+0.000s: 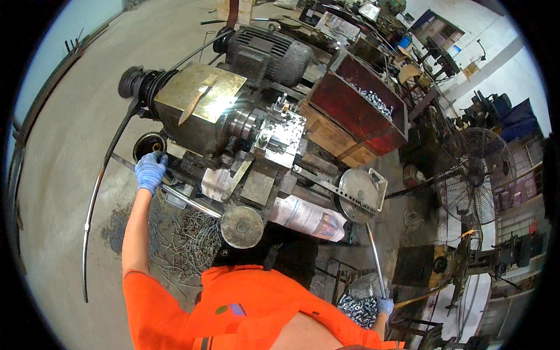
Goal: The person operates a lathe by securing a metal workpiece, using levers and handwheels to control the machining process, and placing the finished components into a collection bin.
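I stand over an old lathe-like machine (201, 108) with a brass-coloured housing. My left hand (150, 170), in a blue glove, grips a round black handwheel (148, 143) at the machine's left side. My right hand (385, 305), also blue-gloved, is closed on the lower end of a long metal lever rod (375, 256) that runs up to a round grey disc (357, 195). Another round handwheel (241, 227) sits at the front of the machine, just above my orange shirt.
A red wooden box (356, 114) holding small shiny metal parts stands behind the machine. A basket of similar parts (357, 303) sits by my right hand. Metal shavings (186, 236) litter the floor. A standing fan (473, 172) is at right, an electric motor (265, 52) at the back.
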### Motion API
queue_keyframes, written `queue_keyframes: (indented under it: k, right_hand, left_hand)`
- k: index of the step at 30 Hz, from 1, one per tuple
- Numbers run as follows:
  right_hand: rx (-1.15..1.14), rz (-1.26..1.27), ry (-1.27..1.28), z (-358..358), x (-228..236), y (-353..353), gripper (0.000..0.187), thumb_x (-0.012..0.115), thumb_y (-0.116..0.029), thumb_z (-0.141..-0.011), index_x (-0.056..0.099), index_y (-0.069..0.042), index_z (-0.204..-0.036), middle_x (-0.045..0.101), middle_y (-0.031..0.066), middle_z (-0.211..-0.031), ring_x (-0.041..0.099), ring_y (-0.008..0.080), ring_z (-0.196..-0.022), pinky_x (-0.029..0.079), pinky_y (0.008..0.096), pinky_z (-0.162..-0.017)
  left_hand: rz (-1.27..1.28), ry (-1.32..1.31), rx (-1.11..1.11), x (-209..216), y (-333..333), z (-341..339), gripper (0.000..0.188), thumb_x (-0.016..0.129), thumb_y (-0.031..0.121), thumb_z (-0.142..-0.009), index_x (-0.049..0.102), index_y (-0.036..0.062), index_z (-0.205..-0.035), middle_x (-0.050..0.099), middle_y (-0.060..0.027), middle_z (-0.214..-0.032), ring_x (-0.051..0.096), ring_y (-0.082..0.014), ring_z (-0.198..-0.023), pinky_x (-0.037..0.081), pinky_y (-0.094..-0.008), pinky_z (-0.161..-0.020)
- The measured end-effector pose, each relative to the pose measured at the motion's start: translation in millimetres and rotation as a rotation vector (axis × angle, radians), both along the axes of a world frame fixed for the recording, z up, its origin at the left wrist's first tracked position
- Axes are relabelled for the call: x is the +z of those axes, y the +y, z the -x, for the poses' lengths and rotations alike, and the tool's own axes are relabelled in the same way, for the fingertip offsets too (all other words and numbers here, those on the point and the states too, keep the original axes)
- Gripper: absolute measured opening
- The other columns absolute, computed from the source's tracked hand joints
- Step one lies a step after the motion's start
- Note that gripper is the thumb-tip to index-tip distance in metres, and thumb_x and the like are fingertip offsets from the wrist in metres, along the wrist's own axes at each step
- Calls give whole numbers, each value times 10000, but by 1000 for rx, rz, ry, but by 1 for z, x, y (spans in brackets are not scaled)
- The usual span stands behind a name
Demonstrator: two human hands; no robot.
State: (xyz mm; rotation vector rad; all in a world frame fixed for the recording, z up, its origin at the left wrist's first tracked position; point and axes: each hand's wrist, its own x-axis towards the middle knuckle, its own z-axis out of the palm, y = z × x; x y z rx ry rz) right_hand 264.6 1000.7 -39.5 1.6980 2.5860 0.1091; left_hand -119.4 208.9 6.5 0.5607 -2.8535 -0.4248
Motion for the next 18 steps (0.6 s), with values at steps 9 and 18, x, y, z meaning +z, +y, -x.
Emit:
queue_keyframes:
  k: [9, 18]
  right_hand:
    - [-37, 15, -53, -5, -5, 8, 416, 654, -347, -663, 653, 32, -833, 626, 276, -889, 617, 397, -887, 491, 440, -782]
    - [-33, 10, -67, -11, -7, 4, 419, 652, -340, -669, 659, 24, -875, 622, 268, -939, 603, 388, -934, 480, 432, -814]
  left_hand:
    - [-22, 18, -3, -10, -4, 3, 275, 608, 342, -797, 689, 115, -930, 666, -125, -868, 627, -307, -816, 486, -397, -721]
    - [-25, 31, -15, -5, 0, 3, 289, 607, 352, -794, 685, 110, -931, 658, -141, -876, 622, -311, -853, 486, -406, -754]
